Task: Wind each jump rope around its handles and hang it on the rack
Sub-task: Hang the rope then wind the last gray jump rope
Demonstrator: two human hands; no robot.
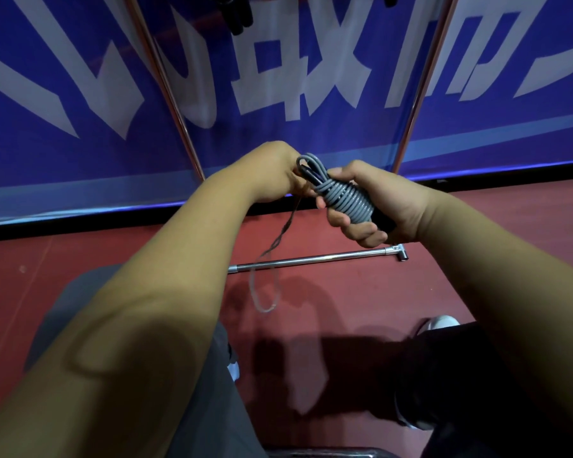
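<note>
The coils could be springing loose if the left hand (278, 175) eases off before the tail is tucked, and the thin loop (265, 289) dangling toward six o'clock could be catching on the rack's floor bar (311, 259). The right hand (382, 198) is gripping the wound jump rope (346, 200), fingers curled round its coils. The left hand, at the bundle's ten o'clock, is apparently pinching the top loops, its fingertips hidden. The bundle is sitting between both hands.

Bare forearms (179, 259); grey trousers (202, 421), perhaps darker on right; 1 white shoe (442, 322).
</note>
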